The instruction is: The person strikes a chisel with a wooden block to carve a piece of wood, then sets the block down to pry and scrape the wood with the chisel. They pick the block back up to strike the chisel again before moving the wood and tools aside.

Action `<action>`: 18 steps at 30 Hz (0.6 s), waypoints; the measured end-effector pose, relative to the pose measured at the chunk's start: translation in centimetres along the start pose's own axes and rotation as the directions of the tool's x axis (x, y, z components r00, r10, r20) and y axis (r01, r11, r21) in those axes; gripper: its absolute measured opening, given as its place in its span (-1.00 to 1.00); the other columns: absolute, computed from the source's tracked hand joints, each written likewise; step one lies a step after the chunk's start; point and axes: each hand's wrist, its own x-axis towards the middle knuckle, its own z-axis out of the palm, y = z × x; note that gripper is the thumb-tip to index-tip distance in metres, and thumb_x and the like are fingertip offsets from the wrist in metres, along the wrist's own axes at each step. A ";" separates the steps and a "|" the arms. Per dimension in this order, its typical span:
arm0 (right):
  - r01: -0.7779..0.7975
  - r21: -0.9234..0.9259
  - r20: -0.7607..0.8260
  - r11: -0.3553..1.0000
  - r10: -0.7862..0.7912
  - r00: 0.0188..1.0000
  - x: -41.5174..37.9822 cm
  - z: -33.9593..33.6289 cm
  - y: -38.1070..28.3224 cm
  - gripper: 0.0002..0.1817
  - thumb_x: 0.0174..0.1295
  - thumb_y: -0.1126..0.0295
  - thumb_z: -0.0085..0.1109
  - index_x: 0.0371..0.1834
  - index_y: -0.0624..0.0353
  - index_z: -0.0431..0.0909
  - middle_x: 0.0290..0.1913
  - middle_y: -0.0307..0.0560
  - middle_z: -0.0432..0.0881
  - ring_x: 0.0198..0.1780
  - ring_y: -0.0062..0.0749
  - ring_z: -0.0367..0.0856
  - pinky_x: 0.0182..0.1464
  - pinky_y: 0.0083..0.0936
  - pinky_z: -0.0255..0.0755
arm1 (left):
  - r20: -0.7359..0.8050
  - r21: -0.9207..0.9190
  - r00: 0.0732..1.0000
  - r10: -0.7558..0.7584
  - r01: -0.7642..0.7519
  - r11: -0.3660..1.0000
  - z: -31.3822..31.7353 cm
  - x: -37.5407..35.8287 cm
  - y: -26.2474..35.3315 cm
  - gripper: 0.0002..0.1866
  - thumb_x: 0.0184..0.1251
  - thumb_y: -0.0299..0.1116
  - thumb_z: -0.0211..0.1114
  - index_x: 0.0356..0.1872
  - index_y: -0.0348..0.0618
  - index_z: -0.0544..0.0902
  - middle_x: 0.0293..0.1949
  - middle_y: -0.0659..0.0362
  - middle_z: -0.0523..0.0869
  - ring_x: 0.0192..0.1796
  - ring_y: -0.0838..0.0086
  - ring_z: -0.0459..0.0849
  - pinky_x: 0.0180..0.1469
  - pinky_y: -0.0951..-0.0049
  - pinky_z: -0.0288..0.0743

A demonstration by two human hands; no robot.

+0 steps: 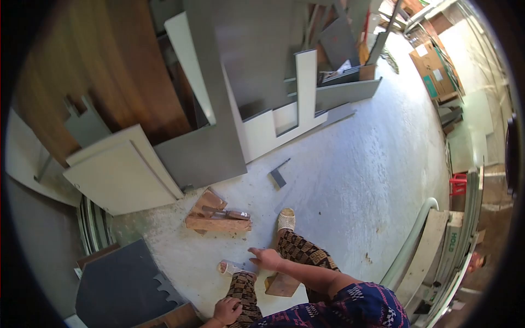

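Note:
My right hand (264, 258) is held out in the air over the floor, index finger stretched forward and the other fingers partly curled. Nothing shows in it. On my left thigh, near the knee, rests my left hand (227, 310), its fingers loosely spread on the patterned trousers. In front of my feet lies a rough wooden block (219, 223). On top of it is a hand tool (236, 214) with a dark flat blade and a brown handle, possibly a chisel. Beyond it, a small grey L-shaped offcut (278, 178) lies on the floor.
Cream boards (123, 175) and a large grey panel (202, 156) lean ahead on the left. A white cut-out panel (262, 134) stands beside them. A dark notched board (120, 287) lies at lower left. Stacked boards (437, 257) and a cardboard box (435, 71) line the right.

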 end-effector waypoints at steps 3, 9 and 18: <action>-0.098 -0.061 0.170 0.993 0.107 0.980 -6.0 -1.6 -1.7 -0.58 0.17 0.19 0.11 0.07 0.13 0.43 -0.31 0.18 0.64 -0.22 0.10 0.63 -0.19 -0.11 0.50 | -0.116 0.157 0.987 -0.109 0.127 0.979 3.3 -0.8 0.1 -0.71 0.11 -0.13 0.25 -0.21 -0.03 0.66 -0.32 0.12 0.64 -0.26 0.17 0.60 -0.13 0.18 0.48; 0.094 -0.359 0.359 0.929 0.044 0.932 -15.9 -4.8 -1.0 -0.56 0.16 0.13 0.08 0.09 0.04 0.47 0.06 -0.01 0.54 0.13 -0.11 0.49 0.02 -0.08 0.39 | -0.270 0.319 0.795 -0.544 0.606 0.728 6.6 -2.2 5.9 -0.61 -0.05 -0.18 0.36 -0.20 -0.19 0.65 -0.22 0.02 0.61 -0.20 0.13 0.62 -0.17 0.14 0.53; -0.097 -0.294 0.309 0.951 0.191 0.932 -24.7 -11.5 -4.0 -0.41 0.23 -0.16 -0.02 0.28 -0.18 0.41 0.36 -0.18 0.32 0.45 -0.20 0.11 0.27 0.06 0.19 | -0.159 0.070 0.834 -0.528 0.543 0.837 2.0 -3.5 15.0 -0.69 0.07 -0.22 0.31 -0.22 -0.22 0.64 -0.28 0.06 0.64 -0.24 0.23 0.64 -0.22 0.24 0.55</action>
